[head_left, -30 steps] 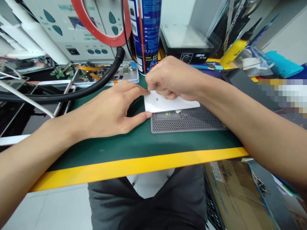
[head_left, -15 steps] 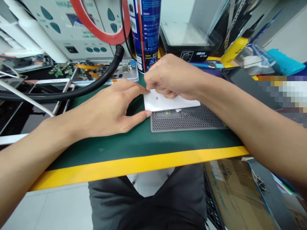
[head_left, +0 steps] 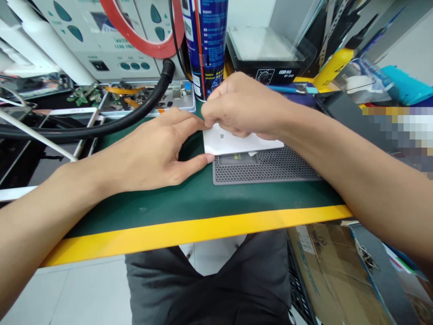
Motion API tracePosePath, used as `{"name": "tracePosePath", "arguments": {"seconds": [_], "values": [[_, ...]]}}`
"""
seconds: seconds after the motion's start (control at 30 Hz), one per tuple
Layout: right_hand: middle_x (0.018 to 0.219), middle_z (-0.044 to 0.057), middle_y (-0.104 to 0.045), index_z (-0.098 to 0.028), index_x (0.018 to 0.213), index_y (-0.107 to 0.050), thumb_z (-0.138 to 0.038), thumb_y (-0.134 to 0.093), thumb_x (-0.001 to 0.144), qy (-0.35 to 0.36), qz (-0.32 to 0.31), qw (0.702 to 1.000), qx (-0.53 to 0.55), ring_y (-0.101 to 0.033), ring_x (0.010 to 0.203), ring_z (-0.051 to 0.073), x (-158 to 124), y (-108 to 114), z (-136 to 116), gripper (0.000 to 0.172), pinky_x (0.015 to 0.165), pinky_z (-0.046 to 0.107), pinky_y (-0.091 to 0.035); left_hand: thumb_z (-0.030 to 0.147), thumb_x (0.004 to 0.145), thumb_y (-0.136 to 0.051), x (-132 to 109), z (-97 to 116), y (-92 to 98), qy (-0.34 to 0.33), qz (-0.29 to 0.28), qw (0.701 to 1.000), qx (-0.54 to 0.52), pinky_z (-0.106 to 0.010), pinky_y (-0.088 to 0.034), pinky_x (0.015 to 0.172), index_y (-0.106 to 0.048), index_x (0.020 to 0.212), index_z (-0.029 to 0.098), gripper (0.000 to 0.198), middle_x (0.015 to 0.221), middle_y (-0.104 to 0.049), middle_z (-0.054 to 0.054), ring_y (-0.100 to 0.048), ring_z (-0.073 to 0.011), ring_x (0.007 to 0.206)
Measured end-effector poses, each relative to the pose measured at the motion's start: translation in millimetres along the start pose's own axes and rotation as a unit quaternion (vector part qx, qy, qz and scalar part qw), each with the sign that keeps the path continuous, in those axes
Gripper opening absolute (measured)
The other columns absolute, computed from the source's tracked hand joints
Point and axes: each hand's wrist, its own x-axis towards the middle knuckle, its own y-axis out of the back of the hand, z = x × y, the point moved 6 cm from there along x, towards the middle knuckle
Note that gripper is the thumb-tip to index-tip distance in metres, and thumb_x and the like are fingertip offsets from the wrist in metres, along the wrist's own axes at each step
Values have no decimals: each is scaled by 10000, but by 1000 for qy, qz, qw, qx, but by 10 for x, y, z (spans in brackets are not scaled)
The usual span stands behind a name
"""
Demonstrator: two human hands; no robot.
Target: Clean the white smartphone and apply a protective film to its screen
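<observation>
A white phone [head_left: 243, 141] with an MI logo lies back up, partly over a grey honeycomb-patterned mat [head_left: 270, 169]. My left hand [head_left: 169, 149] grips the phone's left end, thumb at the near corner and forefinger at the far one. Over the far left corner, my right hand [head_left: 233, 106] is closed in a fist, knuckles up. Whatever its fingers hold is hidden from view. The fist covers the far side of the phone, close to the left fingertips.
Behind the hands stand a blue spray can [head_left: 208, 49] and a black device with a dial [head_left: 264, 67]. A thick black hose [head_left: 135, 122] crosses at left before a tray of small parts [head_left: 177, 97]. Yellow tape [head_left: 203, 234] lines the front edge.
The camera view has shifted very slightly. Both hands and the phone keep almost the same position; the right fist stays at the phone's far left corner.
</observation>
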Motion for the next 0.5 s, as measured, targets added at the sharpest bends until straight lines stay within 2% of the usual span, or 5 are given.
{"name": "tracePosePath", "arguments": {"seconds": [0.5], "values": [[508, -53, -170, -239, 505, -221, -244, -635, 631, 4, -1, 1000, -2, -147, 435, 86, -2, -3, 8, 433, 413, 300, -87, 546, 898, -510, -4, 17, 14, 9, -3, 1000, -21, -487, -465, 977, -506, 1359, 251, 548, 1133, -611, -90, -576, -330, 1090]]}}
